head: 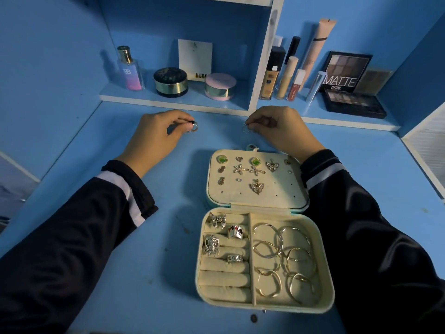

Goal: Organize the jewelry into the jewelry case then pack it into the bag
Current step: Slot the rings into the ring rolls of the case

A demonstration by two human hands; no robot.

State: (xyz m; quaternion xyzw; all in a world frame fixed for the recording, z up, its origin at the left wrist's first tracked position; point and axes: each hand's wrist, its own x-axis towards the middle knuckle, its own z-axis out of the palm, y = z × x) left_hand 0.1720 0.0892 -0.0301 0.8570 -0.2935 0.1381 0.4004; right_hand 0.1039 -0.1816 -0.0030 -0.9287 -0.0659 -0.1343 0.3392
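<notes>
Jewelry case (225, 291) lies open at lower centre, long axis running up the frame, lid toward the top, and above it the left hand (156, 133) pinches a dark-stoned ring (193, 127), the right hand (281, 130) a thin hoop (245, 128), fingertips tight on both.

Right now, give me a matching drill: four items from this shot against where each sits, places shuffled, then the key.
Items:
1 hoops
2 butterfly earrings
3 dark-stone ring
4 perfume bottle

Places:
A shelf
B pinched in left hand
C case lid
D right compartment of the case base

Pairs: 1-D, 2-C, 3-B, 4-A
</notes>
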